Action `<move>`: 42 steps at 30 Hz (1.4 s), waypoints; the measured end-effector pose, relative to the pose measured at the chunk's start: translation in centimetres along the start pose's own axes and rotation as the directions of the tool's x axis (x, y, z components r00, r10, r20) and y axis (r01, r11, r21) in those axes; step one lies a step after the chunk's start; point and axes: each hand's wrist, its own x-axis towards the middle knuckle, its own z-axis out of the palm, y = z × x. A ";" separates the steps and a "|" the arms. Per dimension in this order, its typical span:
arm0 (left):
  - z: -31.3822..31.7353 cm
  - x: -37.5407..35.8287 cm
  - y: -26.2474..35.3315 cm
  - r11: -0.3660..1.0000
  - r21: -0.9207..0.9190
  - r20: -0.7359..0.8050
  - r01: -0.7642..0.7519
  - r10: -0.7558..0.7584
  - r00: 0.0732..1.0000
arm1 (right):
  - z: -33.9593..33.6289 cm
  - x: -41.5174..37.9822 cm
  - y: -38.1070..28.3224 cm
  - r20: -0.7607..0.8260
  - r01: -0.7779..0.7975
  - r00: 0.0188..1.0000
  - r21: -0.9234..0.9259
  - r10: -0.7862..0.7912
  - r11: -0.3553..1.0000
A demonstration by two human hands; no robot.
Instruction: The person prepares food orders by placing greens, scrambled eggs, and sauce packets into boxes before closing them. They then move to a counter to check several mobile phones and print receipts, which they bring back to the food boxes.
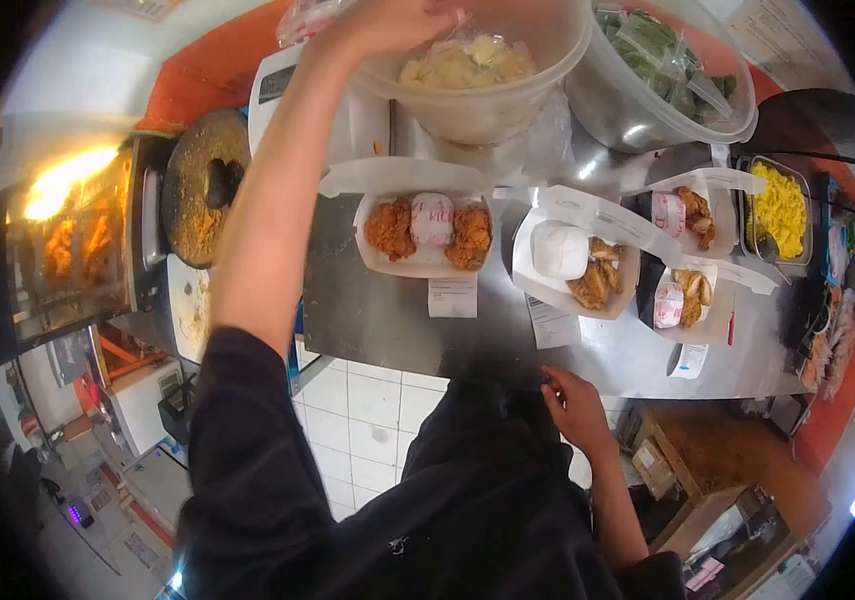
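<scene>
From where I stand, the largest thing is the steel table (pixel 368 325), and I take the pale tub (pixel 488 115) near its far side as my landmark. To the right of this tub, very close, is another tub (pixel 648 125) with green leaves in clear wrapping. To the left of the landmark is a white appliance (pixel 348 130), and more left a stone mortar (pixel 188 170).

The landmark tub holds pale pieces in clear packets (pixel 478 65). They make a loose heap, so I find no single long axis. The left hand (pixel 403 22) is the nearer one: it comes from the left side, over the rim, and the packets lie below it and a little to its right. The tub is open upward, but its wall goes around the heap, and the green tub leaves little room on the right. The fingers are partly cut off at the top of the view, so I cannot tell if they grasp something.

On the person's side of the landmark is a box of fried chicken (pixel 428 266), its lid raised toward the tub. Right of it stand three other open food boxes (pixel 533 285). The right hand (pixel 578 405) is well apart from the tub, by the front edge of the table; its fingers are loose and half bent, with no object seen in them. The smallest things are the paper slips (pixel 453 299) by the boxes.
</scene>
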 end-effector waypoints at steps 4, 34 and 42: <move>3.2 4.8 -0.8 0.961 0.227 0.691 -0.155 -0.047 0.722 | 0.2 -1.1 3.0 -0.147 -0.067 0.986 0.122 0.084 0.990; -4.1 -17.0 12.0 0.978 -0.099 -0.143 -0.183 0.168 0.975 | -2.8 -5.2 6.8 -0.354 -0.072 0.926 0.177 0.131 0.982; 10.7 -24.0 6.7 0.988 0.026 0.002 0.153 -0.153 0.988 | -5.2 -6.6 6.5 -0.200 -0.122 0.970 0.079 0.136 0.989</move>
